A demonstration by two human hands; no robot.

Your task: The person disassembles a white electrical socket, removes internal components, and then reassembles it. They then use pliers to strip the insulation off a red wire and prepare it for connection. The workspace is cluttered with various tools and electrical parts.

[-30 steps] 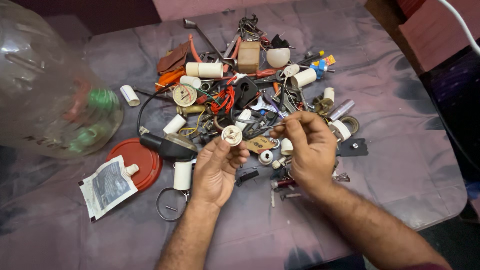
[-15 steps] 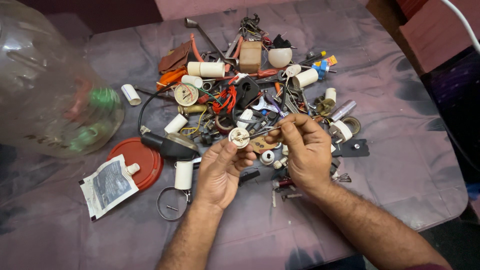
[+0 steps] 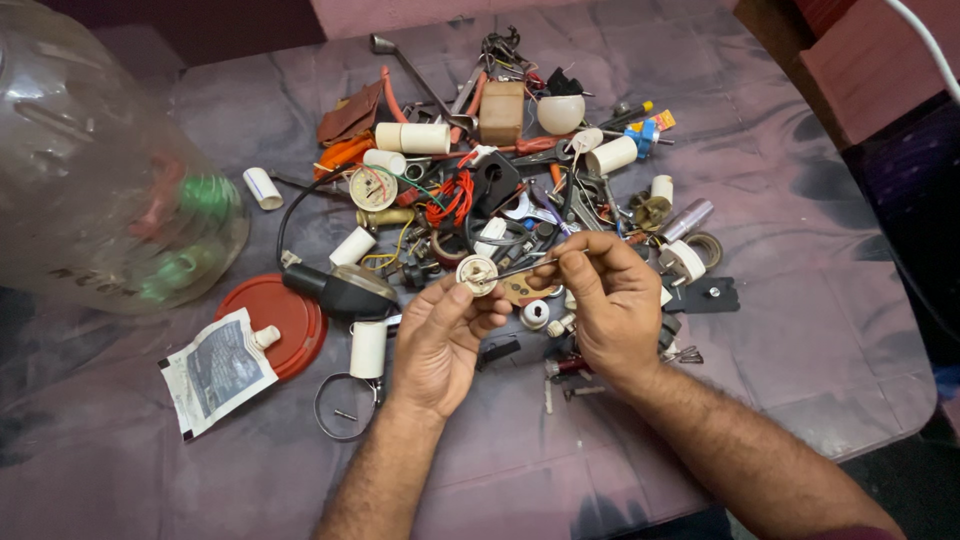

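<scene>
White plastic, round and small, the fitting sits pinched between the thumb and fingertips of my left hand, held up over the middle of the table. My right hand is at its 3 o'clock, fingers closed tight around a thin metal tool whose tip touches the fitting's face. At 12 o'clock from my hands lies a heap of parts: red wire, a dial gauge, white tube pieces and a tan box. At 9 o'clock lie a black handled tool and a red lid, with a clear plastic jar at 10 o'clock. A printed sachet lies at 8 o'clock.
</scene>
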